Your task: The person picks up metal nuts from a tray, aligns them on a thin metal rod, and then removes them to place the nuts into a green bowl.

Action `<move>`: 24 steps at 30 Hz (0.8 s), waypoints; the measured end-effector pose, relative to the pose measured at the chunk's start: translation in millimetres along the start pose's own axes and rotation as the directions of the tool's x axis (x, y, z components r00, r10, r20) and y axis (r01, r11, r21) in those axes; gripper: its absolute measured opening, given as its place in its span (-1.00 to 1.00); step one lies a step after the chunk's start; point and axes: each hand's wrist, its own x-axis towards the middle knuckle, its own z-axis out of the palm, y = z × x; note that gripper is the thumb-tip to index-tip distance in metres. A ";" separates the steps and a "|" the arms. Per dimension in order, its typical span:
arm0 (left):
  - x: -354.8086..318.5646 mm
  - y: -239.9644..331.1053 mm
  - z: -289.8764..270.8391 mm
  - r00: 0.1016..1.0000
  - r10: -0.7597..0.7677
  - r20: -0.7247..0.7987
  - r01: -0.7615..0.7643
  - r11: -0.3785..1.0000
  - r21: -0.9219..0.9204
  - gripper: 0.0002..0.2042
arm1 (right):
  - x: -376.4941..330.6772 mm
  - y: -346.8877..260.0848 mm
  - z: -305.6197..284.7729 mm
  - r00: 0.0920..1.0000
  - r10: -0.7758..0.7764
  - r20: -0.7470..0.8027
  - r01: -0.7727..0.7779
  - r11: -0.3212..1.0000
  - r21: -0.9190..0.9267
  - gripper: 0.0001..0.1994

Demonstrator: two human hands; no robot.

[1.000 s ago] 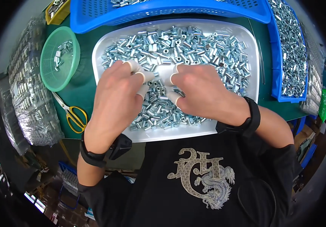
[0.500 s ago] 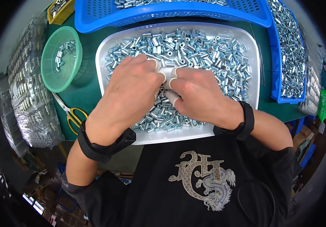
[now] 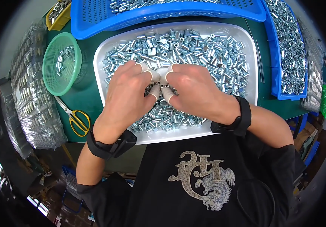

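Observation:
A white tray [image 3: 163,137] in front of me holds a heap of short, shiny metal sleeves [image 3: 178,47], some showing their bores. Above its middle, my left hand [image 3: 127,89] and my right hand [image 3: 193,85] come together, thumbs and fingers pinched. Pale finger cots cover the fingertips. A small metal sleeve [image 3: 158,84] shows where the fingertips meet; the fingers hide most of it, and I cannot tell whether there is more than one. Dark bands circle both wrists.
Left of the tray are a green mesh basket [image 3: 51,81] with several sleeves and yellow-handled scissors [image 3: 80,123]. A blue perforated basket [image 3: 163,14] lies beyond; a blue bin [image 3: 275,72] full of metal parts stands right. Wrapped stacks [image 3: 38,113] and a yellow box [image 3: 60,25] stand left.
My left hand has turned slightly, so its thumb now shows beside the right thumb. Both hands' fingertips have drawn closer together, a little to the left.

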 end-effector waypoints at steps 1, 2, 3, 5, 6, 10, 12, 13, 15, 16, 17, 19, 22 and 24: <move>0.2 1.0 1.9 0.999 -0.001 -0.036 0.000 1.000 -0.016 -0.86 | -0.5 1.6 -3.2 1.000 -0.004 -0.002 0.004 1.000 -0.023 -0.89; 0.8 2.8 3.3 0.999 -0.001 -0.036 0.001 1.000 -0.015 -0.86 | -1.2 3.3 -6.4 1.000 -0.008 -0.005 0.008 0.999 -0.047 -0.89; 1.8 5.0 4.7 0.999 0.003 -0.046 -0.003 1.000 -0.007 -0.86 | -1.6 4.1 -7.9 1.000 -0.013 -0.007 0.012 0.997 -0.070 -0.89; 3.8 8.7 7.3 0.998 0.014 -0.064 -0.013 1.000 0.007 -0.84 | -3.5 5.9 -8.0 1.000 -0.014 -0.012 0.013 0.997 -0.072 -0.89; 3.7 9.3 7.7 0.998 0.015 -0.063 -0.015 1.000 0.008 -0.84 | -4.4 6.9 -7.7 1.000 -0.016 -0.015 0.015 0.997 -0.073 -0.89; 1.0 9.0 9.9 0.996 -0.086 -0.027 0.087 0.996 0.038 -0.83 | -4.1 9.1 -5.7 1.000 -0.005 -0.011 0.004 0.995 -0.104 -0.88; -1.4 6.2 14.3 0.996 -0.040 -0.084 0.040 0.999 0.000 -0.78 | -4.0 9.4 -5.8 1.000 0.000 -0.009 -0.001 0.993 -0.120 -0.87; -1.8 5.9 15.0 0.994 -0.018 -0.112 0.015 1.000 -0.019 -0.75 | -4.7 10.0 -6.5 0.999 -0.015 -0.028 0.012 0.997 -0.077 -0.87; -1.5 10.7 12.6 0.990 -0.024 -0.142 0.013 0.997 -0.079 -0.76 | -7.2 13.3 -8.9 0.997 -0.033 -0.072 0.033 0.999 0.003 -0.86; -4.5 15.0 10.2 0.984 -0.047 -0.172 0.023 0.990 -0.140 -0.78 | -7.4 10.1 -13.1 0.997 -0.033 -0.068 0.033 0.999 0.005 -0.86; -7.1 19.3 8.0 0.977 -0.071 -0.201 0.030 0.979 -0.201 -0.80 | -10.7 4.3 -20.7 0.997 0.005 -0.073 0.001 0.996 0.087 -0.86; -10.2 32.7 1.4 0.978 -0.125 -0.167 0.069 0.949 -0.308 -0.80 | -17.3 -10.1 -38.2 0.993 0.087 -0.074 -0.067 0.967 0.246 -0.85; -14.1 47.6 -3.1 0.975 -0.207 -0.080 0.139 0.851 -0.507 -0.81 | -30.8 -22.0 -53.8 0.989 0.145 0.020 -0.145 0.955 0.258 -0.84; -16.8 52.0 -0.5 0.982 -0.189 -0.004 0.156 0.823 -0.547 -0.83 | -34.9 -27.3 -62.7 0.980 0.184 0.071 -0.196 0.946 0.259 -0.84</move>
